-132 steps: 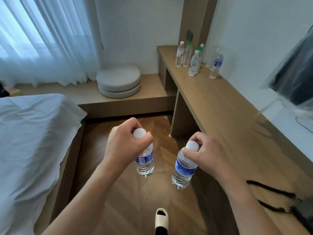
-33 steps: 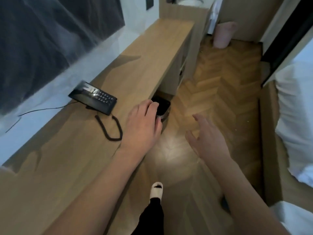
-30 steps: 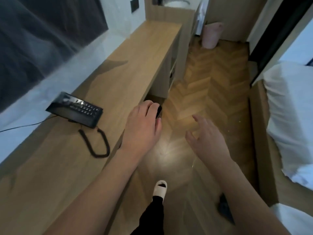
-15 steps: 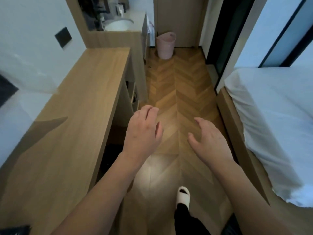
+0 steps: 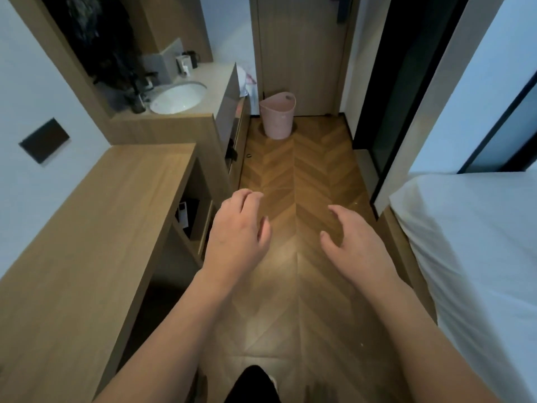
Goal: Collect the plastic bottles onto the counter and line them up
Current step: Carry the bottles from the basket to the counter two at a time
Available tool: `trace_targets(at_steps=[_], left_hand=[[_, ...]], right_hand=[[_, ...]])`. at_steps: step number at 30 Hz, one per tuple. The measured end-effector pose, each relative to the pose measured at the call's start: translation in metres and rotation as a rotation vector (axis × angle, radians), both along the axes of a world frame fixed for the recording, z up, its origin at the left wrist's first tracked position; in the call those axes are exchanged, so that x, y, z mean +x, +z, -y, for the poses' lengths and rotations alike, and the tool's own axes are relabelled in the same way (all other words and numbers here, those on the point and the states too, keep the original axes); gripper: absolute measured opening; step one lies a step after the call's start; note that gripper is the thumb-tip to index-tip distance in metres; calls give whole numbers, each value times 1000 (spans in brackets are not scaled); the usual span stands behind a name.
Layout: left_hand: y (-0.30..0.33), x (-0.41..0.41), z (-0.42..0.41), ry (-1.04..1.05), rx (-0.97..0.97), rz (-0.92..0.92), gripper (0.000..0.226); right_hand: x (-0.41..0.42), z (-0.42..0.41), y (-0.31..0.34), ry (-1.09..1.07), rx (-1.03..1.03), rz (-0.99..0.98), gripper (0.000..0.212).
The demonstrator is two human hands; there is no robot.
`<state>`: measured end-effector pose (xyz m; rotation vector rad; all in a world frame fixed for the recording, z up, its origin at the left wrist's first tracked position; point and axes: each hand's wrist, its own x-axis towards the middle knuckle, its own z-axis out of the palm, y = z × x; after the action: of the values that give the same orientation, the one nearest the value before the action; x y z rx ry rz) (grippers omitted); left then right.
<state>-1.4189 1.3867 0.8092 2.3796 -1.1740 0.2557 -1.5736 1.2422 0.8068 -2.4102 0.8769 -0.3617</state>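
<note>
Running down the left: wooden bench (image 5: 96,228), bare on top, white sink (image 5: 177,98) sitting beyond it. Hovering over herringbone floor (image 5: 293,175): left hand (image 5: 236,231), grip loose, fingers slackly curled, holding nothing; right hand (image 5: 353,242), grip open, fingers spread. Standing farther back: pink bin (image 5: 277,115). Lying at right: white bed (image 5: 470,242). Showing no plastic bottles anywhere.

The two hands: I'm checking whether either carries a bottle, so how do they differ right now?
The left hand is turned back-up, its fingers curled downward; the right hand is turned more sideways, its fingers straighter and reaching forward. The left hangs nearer the wooden counter, the right nearer the bed. Both hold nothing above the floor.
</note>
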Motion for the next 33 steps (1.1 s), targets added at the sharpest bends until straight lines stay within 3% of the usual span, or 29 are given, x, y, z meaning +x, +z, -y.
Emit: trace_targets(at_steps=[7, 19, 33], left_hand=[[-24, 139, 155, 1, -32, 0, 40], [-17, 344, 441, -140, 6, -29, 41], [-8, 545, 769, -15, -16, -33, 35]], right_hand=[[133, 150, -17, 38, 9, -56, 59], [315, 423, -17, -105, 39, -33, 58], [545, 771, -4, 39, 91, 11, 54]])
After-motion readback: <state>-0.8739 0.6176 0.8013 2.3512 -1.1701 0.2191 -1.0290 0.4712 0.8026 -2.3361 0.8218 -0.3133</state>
